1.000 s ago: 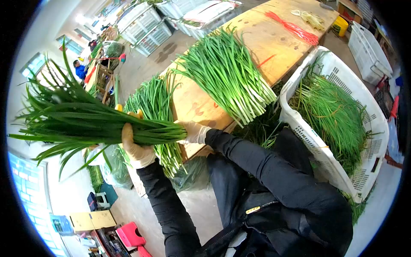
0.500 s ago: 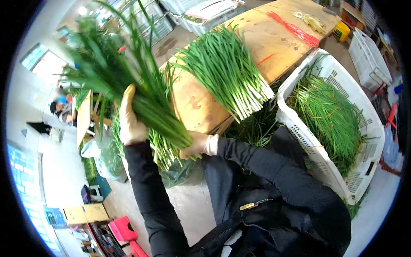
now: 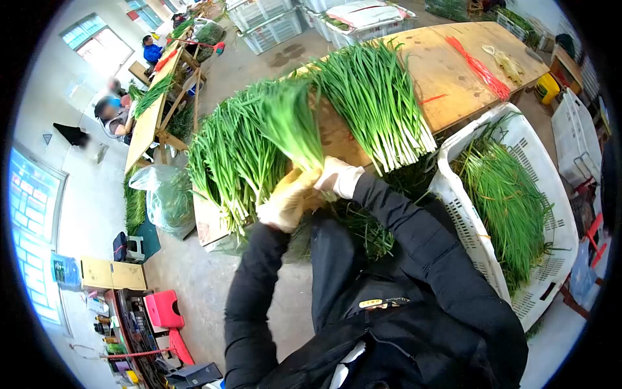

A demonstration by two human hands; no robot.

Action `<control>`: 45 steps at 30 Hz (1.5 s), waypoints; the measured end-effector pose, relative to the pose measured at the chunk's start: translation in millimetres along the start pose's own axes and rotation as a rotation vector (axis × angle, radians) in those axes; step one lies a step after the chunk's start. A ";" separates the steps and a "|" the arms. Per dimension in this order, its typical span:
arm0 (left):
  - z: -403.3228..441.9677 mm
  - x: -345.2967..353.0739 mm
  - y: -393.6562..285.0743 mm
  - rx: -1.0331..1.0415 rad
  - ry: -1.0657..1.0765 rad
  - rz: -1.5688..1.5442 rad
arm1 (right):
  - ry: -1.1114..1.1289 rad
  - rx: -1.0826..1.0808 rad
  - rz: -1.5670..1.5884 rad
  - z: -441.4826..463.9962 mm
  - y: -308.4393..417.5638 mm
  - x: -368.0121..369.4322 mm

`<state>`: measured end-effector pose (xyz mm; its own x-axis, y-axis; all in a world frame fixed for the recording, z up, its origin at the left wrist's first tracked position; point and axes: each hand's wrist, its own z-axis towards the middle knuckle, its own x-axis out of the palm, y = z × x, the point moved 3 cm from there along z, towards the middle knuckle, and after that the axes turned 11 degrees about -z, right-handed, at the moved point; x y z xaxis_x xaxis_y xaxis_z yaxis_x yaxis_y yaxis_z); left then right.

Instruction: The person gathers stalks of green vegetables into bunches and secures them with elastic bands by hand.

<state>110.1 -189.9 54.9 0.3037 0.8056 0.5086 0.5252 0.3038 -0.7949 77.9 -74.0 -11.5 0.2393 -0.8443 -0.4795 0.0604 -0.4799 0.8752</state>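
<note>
Both hands wear pale gloves and meet at the near edge of the wooden table [image 3: 447,107]. My left hand [image 3: 288,200] is closed round the lower end of a bunch of green stalks [image 3: 291,123], whose leaves are blurred. Against the same stalk ends, on the right, my right hand [image 3: 339,177] is closed too. Left of the bunch, a pile of green stalks [image 3: 230,155] lies on the table with its pale ends towards me. Another pile of stalks [image 3: 376,104] lies to the right.
A white crate [image 3: 447,188] of loose greens stands at the right. Red ties [image 3: 476,68] and a yellowish glove-like item [image 3: 504,61] lie on the table. A filled plastic bag [image 3: 170,201] is at the left. People [image 3: 116,120] sit at a farther table.
The held bunch has swung from the left to above the table, between the two piles. My left hand has moved down and right, beside my right hand. The view has shifted.
</note>
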 end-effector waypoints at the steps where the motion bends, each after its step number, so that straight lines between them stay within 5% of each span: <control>1: 5.7 10.4 2.1 0.060 0.042 -0.021 | -0.220 -0.302 -0.651 -6.5 23.1 -3.5; 2: 20.6 2.7 8.0 0.142 0.012 0.007 | -0.011 -0.072 -0.783 -12.9 24.8 -3.6; 5: 41.3 -8.2 7.5 0.362 -0.047 -0.398 | -0.354 0.082 -1.103 -64.7 84.2 -23.4; 9: 21.3 16.8 -19.2 0.399 0.158 -0.646 | -0.684 -0.031 -1.433 -89.6 96.2 -16.1; 13: 19.1 19.4 -30.2 0.359 0.410 -0.752 | -0.708 -0.126 -1.413 -117.8 98.8 -15.7; 15: 14.4 20.0 -28.7 0.438 0.362 -0.749 | -0.485 -0.299 -1.071 -136.8 96.8 -26.0; 16: 12.6 19.2 -31.1 0.484 0.359 -0.714 | -0.203 -0.284 -0.770 -143.5 93.3 -37.1; 17: 10.0 18.9 -33.2 0.531 0.354 -0.678 | -0.202 -0.527 -0.538 -152.7 86.3 -45.7; 19: 1.9 26.5 -38.2 0.523 0.507 -0.646 | 0.076 -0.465 -0.423 -163.1 65.6 -65.7; 20: -0.1 28.6 -38.6 0.536 0.502 -0.636 | 0.186 -0.281 -0.063 -167.5 60.6 -79.2; 24: 1.6 38.3 -32.6 0.539 0.520 -0.661 | -0.558 -0.464 -0.175 -171.4 66.5 -104.5; 27: 6.3 39.0 -28.0 0.508 0.510 -0.681 | -0.570 -0.768 -0.179 -162.2 85.3 -97.7; 29: 11.2 35.8 -21.5 0.433 0.471 -0.684 | -0.551 -0.828 -0.480 -157.4 101.8 -95.6; 31: 13.9 38.3 -16.1 0.482 0.310 -0.772 | -0.451 -0.731 -0.405 -142.4 106.0 -88.8; 32: 10.3 42.7 -15.1 0.449 0.355 -0.735 | -0.332 -0.541 -0.287 -141.2 104.4 -88.8; 33: 5.9 48.1 -15.7 0.420 0.403 -0.696 | -0.387 -0.531 -0.400 -138.6 98.7 -90.6; 36: 15.9 43.9 -9.4 0.439 0.349 -0.698 | -0.050 -0.337 -0.381 -133.8 75.5 -74.9; 39: 28.0 47.2 -3.6 0.449 0.391 -0.713 | -0.123 -0.416 -0.006 -131.4 58.9 -48.2; 43: 31.2 72.4 -7.0 0.449 0.304 -0.685 | -0.102 0.115 -0.173 -135.7 53.2 -54.5; 45: 37.3 91.1 -26.4 0.327 0.562 -0.568 | -0.279 -0.064 -0.318 -135.0 37.8 -66.0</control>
<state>94.3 -105.6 109.8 0.4579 0.1427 0.8775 0.4872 0.7853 -0.3820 195.2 -4.3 61.9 -0.0715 -0.6927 -0.7177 0.1508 -0.7187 0.6787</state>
